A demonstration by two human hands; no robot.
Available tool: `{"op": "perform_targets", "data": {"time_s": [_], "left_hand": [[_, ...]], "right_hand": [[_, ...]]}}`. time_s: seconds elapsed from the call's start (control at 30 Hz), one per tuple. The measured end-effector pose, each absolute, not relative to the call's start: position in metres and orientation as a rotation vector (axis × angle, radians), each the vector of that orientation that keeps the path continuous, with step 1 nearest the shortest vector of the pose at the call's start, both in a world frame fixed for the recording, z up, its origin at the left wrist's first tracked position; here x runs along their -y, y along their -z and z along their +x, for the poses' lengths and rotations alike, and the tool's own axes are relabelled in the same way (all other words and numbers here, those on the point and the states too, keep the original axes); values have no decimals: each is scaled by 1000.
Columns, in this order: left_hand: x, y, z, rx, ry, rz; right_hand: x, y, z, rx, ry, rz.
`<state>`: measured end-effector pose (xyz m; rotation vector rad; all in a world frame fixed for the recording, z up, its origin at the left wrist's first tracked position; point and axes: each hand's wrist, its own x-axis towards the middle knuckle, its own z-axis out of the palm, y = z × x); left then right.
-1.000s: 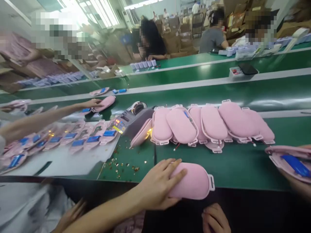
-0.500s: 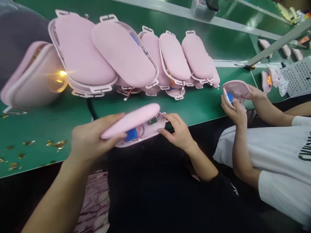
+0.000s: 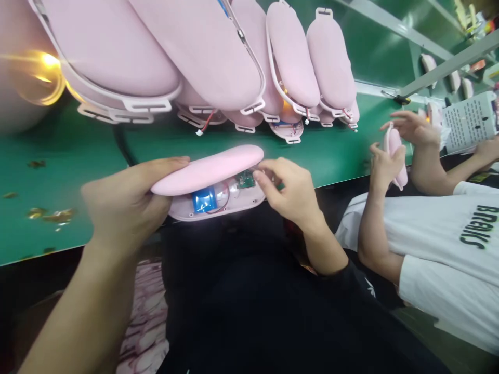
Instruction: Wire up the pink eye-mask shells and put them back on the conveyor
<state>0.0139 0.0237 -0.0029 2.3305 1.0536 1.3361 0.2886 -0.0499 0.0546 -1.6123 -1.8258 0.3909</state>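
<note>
Pink padded eye mask [image 3: 208, 169] sits pried open at the desk's [image 3: 78, 156] near edge: the left hand [image 3: 125, 202] clamps its end steady, while the right hand [image 3: 286, 189] pinches near the exposed circuit board [image 3: 245, 179] and blue battery [image 3: 202, 200].

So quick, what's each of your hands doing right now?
Left hand: closed on the left end of the pink device.
Right hand: fingers pinched at the device's right end, by the green circuit board.
</note>
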Motion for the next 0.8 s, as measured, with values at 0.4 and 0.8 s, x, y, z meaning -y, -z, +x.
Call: {"op": "perform_targets", "data": {"time_s": [0.4, 0.8], "left_hand": [[-22, -1, 13, -1149, -1226, 2269], [-18, 0, 13, -1227, -1242, 2502]], "right_hand": [[32, -61, 312, 1584, -800, -1622], [42, -62, 267, 1542, -854, -1689]]}}
